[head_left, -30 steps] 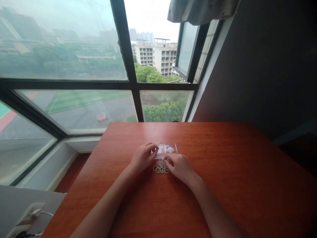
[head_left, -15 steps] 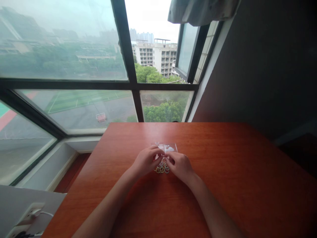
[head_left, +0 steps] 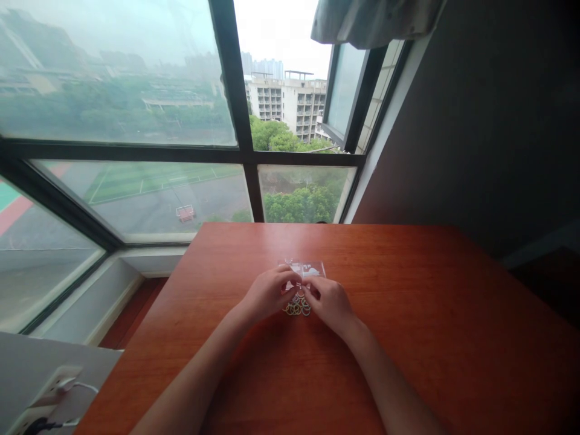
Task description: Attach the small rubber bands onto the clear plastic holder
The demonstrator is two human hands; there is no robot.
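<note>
Several small coloured rings [head_left: 296,309] lie in a cluster on the table between my hands. My left hand [head_left: 270,291] is closed in a pinch just above the left side of the cluster. Facing it, my right hand [head_left: 330,300] pinches too, its fingertips almost meeting those of the left. Whatever sits between the fingertips is too small to name. Just beyond the fingers lies a clear plastic case [head_left: 313,269] with white marks on it, partly covered by my hands.
The reddish-brown wooden table [head_left: 408,302] spreads out on both sides. Dark-framed windows [head_left: 249,158] rise behind its far edge, and a grey curtain [head_left: 376,23] hangs at the top. A wall socket with plugs [head_left: 58,386] is at lower left.
The view has shifted very slightly. Both hands keep nearly the same place and pinch over the rings.
</note>
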